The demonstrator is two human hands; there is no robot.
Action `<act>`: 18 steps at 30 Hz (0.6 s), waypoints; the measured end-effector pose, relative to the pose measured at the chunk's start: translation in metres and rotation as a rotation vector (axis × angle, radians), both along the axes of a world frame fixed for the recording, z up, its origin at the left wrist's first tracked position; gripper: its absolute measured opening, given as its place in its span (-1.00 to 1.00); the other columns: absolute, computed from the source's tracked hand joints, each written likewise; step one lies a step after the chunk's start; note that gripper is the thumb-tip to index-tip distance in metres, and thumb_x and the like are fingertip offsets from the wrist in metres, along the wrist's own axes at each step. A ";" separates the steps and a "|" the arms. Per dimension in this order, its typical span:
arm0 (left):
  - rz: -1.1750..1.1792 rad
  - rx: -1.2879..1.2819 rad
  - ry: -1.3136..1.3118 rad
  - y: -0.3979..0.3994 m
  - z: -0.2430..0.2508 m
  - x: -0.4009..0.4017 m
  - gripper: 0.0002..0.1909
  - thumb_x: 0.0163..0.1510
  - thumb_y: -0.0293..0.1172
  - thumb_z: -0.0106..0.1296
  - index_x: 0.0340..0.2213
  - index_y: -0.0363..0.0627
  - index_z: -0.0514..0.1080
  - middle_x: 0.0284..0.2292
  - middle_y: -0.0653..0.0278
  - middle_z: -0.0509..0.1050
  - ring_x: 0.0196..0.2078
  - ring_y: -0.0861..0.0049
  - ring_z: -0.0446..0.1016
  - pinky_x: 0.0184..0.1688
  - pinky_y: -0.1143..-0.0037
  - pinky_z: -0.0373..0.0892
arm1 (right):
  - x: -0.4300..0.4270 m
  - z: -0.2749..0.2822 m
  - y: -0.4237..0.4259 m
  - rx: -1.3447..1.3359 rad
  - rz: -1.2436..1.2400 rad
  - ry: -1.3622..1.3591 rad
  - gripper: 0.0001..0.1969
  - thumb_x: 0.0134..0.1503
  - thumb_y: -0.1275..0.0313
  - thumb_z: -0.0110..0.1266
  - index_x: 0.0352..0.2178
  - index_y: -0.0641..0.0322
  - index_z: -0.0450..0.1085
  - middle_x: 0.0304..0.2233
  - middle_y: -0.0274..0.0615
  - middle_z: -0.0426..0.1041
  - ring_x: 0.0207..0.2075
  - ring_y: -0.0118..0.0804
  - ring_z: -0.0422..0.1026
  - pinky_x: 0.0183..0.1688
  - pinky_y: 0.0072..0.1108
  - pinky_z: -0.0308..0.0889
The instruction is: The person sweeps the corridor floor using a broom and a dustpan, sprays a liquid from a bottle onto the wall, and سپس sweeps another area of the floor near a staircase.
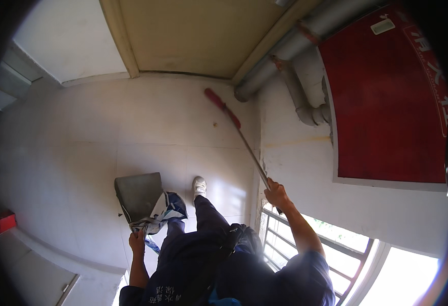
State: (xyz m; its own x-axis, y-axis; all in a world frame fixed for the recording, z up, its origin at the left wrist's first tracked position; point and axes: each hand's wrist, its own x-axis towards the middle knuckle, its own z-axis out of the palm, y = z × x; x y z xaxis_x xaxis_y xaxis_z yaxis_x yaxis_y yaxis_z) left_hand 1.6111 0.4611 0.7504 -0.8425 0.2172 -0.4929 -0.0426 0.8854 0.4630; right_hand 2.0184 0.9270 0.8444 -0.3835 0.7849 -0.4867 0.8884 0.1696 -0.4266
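My right hand (277, 194) is closed around the metal handle of a broom (251, 153). Its red head (221, 104) reaches out over the pale tiled floor, close to the corner by the pipe. A small brownish scrap (215, 124) lies on the floor just left of the broom head. Low on the left, my left hand (136, 241) grips a grey dustpan (139, 195) at its upper end, where a blue-and-white plastic bag (174, 206) hangs beside it. Whether my fingers hold the bag too, I cannot tell.
Ahead stands a tan door (193, 38) in its frame. Grey pipes (304, 103) and a red fire hydrant cabinet (384, 103) line the right wall, above a barred window (315, 244). A red box (5, 222) sits at the far left; one white shoe (199, 186) shows.
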 end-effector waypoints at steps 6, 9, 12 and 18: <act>-0.045 0.100 0.102 -0.033 -0.021 0.014 -0.69 -0.02 -0.22 0.02 -0.51 -0.30 0.35 -0.74 0.30 0.31 -0.80 0.63 0.23 -0.80 0.57 0.14 | -0.051 -0.021 0.044 -0.068 -0.017 0.029 -0.70 -0.12 0.44 -0.10 -0.32 0.42 0.26 -0.30 0.26 0.33 -0.35 0.09 0.40 -0.27 -0.29 0.33; -0.042 0.067 0.093 -0.020 -0.005 0.016 -0.68 -0.03 -0.22 0.02 -0.51 -0.31 0.36 -0.72 0.27 0.33 -0.79 0.60 0.24 -0.78 0.56 0.16 | -0.092 -0.039 0.090 -0.348 -0.145 -0.069 -0.71 -0.10 0.43 -0.10 -0.33 0.44 0.29 -0.30 0.22 0.37 -0.26 -0.02 0.42 -0.21 -0.33 0.33; -0.066 0.105 0.163 0.001 -0.003 0.017 -0.68 -0.04 -0.21 0.03 -0.54 -0.30 0.37 -0.77 0.30 0.29 -0.83 0.61 0.21 -0.81 0.55 0.15 | -0.112 -0.096 0.099 -0.304 -0.138 -0.192 -0.67 -0.05 0.42 -0.10 -0.26 0.47 0.29 -0.33 0.20 0.39 -0.26 -0.05 0.42 -0.25 -0.35 0.36; -0.019 0.113 0.094 -0.017 -0.006 0.024 -0.69 0.00 -0.21 0.02 -0.51 -0.28 0.35 -0.79 0.33 0.26 -0.85 0.65 0.18 -0.85 0.57 0.09 | -0.066 -0.016 0.087 -0.230 0.002 -0.111 -0.54 -0.09 0.56 -0.18 -0.06 0.35 0.15 -0.29 0.28 0.37 -0.24 0.20 0.38 -0.18 -0.30 0.34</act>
